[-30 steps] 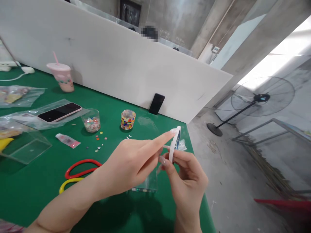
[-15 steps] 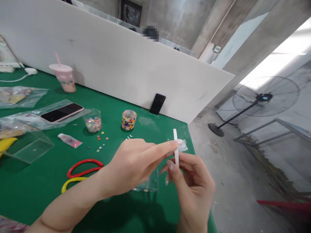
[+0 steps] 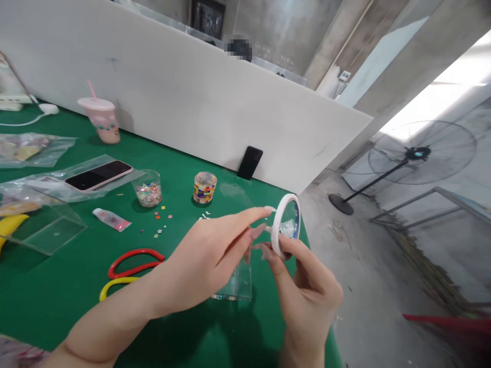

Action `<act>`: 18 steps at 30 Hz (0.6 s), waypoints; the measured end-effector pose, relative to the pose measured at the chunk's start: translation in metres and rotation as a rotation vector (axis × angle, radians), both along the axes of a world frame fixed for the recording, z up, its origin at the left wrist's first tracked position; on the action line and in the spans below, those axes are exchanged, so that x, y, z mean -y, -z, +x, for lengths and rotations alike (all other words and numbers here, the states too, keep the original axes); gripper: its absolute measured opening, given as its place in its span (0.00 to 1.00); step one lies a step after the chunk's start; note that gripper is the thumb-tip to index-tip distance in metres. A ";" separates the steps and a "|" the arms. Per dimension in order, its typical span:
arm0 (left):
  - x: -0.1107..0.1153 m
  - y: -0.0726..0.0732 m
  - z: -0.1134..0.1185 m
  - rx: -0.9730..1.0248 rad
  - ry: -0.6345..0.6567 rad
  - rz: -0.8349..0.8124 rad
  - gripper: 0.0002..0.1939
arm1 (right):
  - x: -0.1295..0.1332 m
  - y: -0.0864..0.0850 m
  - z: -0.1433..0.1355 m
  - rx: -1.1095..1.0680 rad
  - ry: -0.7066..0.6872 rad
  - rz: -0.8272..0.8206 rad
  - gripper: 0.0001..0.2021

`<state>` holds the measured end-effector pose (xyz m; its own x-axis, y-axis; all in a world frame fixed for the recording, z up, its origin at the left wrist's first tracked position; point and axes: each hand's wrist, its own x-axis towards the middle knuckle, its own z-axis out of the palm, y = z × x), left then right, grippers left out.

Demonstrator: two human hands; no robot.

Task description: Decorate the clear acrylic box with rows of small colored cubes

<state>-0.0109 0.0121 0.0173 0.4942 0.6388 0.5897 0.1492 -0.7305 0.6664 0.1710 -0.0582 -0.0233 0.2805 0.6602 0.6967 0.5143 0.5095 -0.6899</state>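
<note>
A narrow roll of white tape (image 3: 281,221) stands on edge above the green table, its blue-printed inner ring partly showing. My right hand (image 3: 309,291) grips its lower rim between thumb and fingers. My left hand (image 3: 215,250) reaches across from the left, fingers apart, its index fingertip at the roll's left side; whether it touches the tape cannot be made out. Below the hands lies a clear acrylic piece (image 3: 240,286), partly hidden by my left hand. Scissors with a red handle (image 3: 136,255) and a yellow handle lie beside my left forearm, their blades hidden.
On the green table (image 3: 184,337) are a patterned tape roll (image 3: 204,188), a cup of sequins (image 3: 149,190), a small tube (image 3: 111,220), a phone on plastic (image 3: 98,175), a pink drink cup (image 3: 103,120) and a clear box (image 3: 53,230). Another phone (image 3: 250,162) leans on the white partition (image 3: 199,97).
The white tape roll has turned from nearly edge-on to show its ring opening. My left fingers have shifted slightly left and spread from its side.
</note>
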 end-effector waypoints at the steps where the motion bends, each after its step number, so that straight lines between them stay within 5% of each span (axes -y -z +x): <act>1: 0.001 0.000 0.000 -0.012 0.025 0.017 0.20 | -0.001 0.000 0.000 0.023 0.010 0.013 0.13; 5: 0.003 0.001 -0.001 -0.033 0.067 0.055 0.20 | -0.005 -0.005 -0.002 0.091 0.005 0.056 0.16; 18: 0.007 -0.001 0.002 -0.142 -0.218 0.418 0.15 | -0.004 -0.011 -0.004 0.278 0.045 0.132 0.23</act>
<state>-0.0090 0.0053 0.0186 0.4697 0.4591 0.7540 0.3962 -0.8729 0.2847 0.1665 -0.0544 -0.0124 0.0943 0.5499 0.8299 0.6980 0.5579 -0.4489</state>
